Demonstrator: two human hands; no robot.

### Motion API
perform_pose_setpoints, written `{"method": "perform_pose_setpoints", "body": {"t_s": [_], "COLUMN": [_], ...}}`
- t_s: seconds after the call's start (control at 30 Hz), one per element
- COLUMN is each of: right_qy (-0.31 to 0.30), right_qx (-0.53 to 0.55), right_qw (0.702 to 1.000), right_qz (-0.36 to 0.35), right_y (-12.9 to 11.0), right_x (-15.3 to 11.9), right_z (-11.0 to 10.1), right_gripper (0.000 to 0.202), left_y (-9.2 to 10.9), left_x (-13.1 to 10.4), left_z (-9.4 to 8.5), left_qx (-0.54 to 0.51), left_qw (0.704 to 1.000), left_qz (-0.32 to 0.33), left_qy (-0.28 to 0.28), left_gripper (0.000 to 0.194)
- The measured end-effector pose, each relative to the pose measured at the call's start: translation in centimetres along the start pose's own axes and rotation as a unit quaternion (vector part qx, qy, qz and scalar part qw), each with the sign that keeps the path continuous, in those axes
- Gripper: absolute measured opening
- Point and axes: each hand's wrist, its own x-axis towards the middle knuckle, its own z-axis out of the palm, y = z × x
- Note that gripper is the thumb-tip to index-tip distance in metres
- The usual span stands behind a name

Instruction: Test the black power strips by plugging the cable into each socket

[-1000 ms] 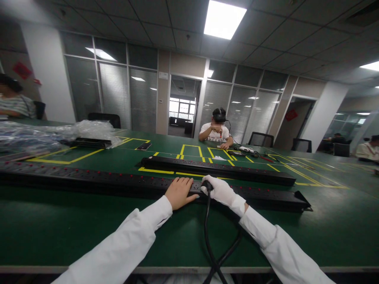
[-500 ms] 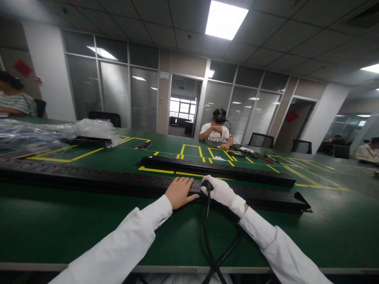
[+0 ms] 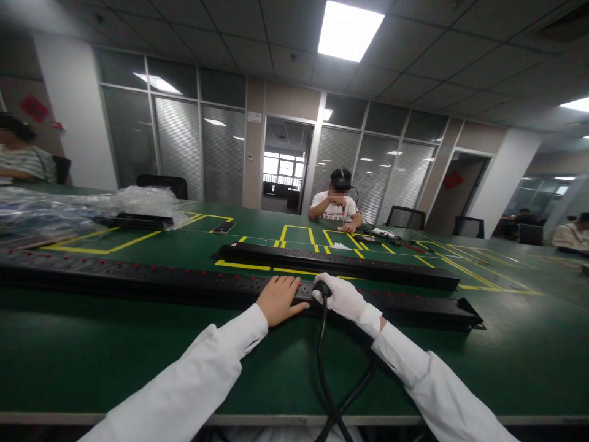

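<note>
A long black power strip [image 3: 175,277] with red dots and several sockets lies across the table in front of me. Bare, my left hand [image 3: 278,299] rests flat over its top face, thumb stretched to the right. Just beside it, my right hand [image 3: 343,296] in a white glove is closed around a black plug [image 3: 322,287]. The plug is held against the strip; its prongs are hidden, so how deep it sits I cannot tell. From it a thick black cord [image 3: 321,362] runs down, crossing another stretch of cord near the table's front edge.
A second black power strip [image 3: 340,263] lies behind the first. Clear plastic wrapping [image 3: 142,205] is heaped at the left, and a phone [image 3: 224,227] lies on the green table [image 3: 138,356]. Across the table sits a person [image 3: 334,209] wearing a headset, near cables and small tools.
</note>
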Motion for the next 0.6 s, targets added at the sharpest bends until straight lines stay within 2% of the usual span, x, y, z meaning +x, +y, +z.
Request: {"method": "perform_pose_setpoints", "body": {"t_s": [0.6], "right_qy": [-0.003], "right_qx": [-0.004], "right_qw": [1.000], "right_qz": [0.005], "right_y": [0.11], "right_x": [0.05], "right_z": [0.17], "right_gripper": [0.025], "left_y": [0.01], "left_x": [0.04], "left_z": [-0.04], "left_qx": [0.002], "left_qw": [1.000], "left_qz": [0.002], "left_qy": [-0.003], "left_gripper": [0.064]}}
